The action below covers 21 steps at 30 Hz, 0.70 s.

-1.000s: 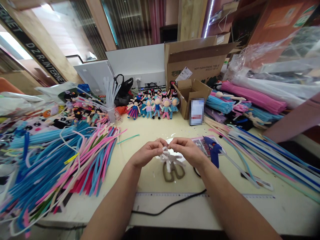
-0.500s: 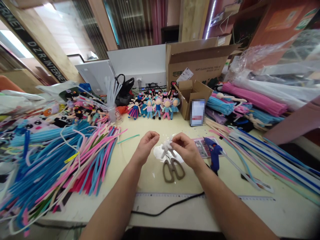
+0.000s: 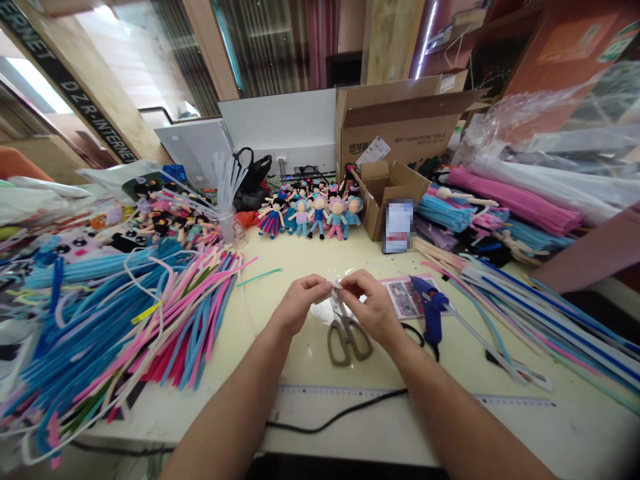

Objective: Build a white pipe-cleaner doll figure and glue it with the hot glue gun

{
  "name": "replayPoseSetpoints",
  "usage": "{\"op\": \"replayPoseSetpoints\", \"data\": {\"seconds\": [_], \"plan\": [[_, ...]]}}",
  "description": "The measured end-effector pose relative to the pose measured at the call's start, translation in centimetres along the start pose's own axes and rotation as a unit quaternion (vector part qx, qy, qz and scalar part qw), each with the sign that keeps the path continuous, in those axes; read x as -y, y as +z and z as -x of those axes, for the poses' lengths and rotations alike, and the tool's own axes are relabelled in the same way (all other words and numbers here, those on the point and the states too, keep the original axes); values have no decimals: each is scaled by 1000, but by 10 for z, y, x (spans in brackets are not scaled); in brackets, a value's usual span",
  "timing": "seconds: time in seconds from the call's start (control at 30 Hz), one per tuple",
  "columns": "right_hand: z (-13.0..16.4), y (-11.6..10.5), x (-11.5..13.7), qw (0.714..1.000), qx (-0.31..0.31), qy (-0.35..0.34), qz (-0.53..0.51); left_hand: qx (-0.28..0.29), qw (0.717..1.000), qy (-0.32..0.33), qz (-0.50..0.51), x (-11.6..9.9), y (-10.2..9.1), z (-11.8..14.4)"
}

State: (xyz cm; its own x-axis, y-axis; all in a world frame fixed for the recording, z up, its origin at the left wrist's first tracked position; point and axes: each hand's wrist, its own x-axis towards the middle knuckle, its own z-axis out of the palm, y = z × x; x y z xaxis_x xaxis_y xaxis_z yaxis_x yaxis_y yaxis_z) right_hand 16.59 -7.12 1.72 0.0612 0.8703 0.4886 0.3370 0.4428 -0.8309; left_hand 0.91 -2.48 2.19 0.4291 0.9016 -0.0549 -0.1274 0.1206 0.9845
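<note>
Head view: a small white fuzzy piece point(image 3: 336, 284) sits between the fingertips of both hands, above the table point(image 3: 287, 250) and in line with the blades of the scissors point(image 3: 345, 323). Thumb and forefinger of the left hand point(image 3: 301, 301) pinch its left side; those of the right hand point(image 3: 371, 304) pinch its right. Only a pale, soft-looking scrap shows; its full shape is covered by the fingers and blurred against the glare. The scissors' tips are hard to make out, and both forearms run off the bottom edge.
</note>
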Motion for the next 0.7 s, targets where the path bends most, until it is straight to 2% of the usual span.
{"op": "replayPoseSetpoints", "data": {"seconds": [0.07, 0.13, 0.23, 0.3, 0.47, 0.7], "plan": [[-1, -1, -2, 999, 29, 30, -31, 2, 1000, -12, 20, 1, -2, 0], [-3, -2, -4, 989, 72, 93, -90, 2, 999, -21, 26, 2, -4, -1], [-4, -3, -5, 958, 116, 196, -174, 17, 999, -27, 22, 3, -8, -2], [-4, -4, -6, 941, 131, 229, -211, 31, 999, -23, 18, 2, -8, -1], [-3, -5, -6, 915, 171, 246, -269, 58, 998, -13, 30, -2, -6, 1], [-3, -5, -3, 916, 146, 252, -277, 81, 996, -2, 33, -3, -5, 2]]}}
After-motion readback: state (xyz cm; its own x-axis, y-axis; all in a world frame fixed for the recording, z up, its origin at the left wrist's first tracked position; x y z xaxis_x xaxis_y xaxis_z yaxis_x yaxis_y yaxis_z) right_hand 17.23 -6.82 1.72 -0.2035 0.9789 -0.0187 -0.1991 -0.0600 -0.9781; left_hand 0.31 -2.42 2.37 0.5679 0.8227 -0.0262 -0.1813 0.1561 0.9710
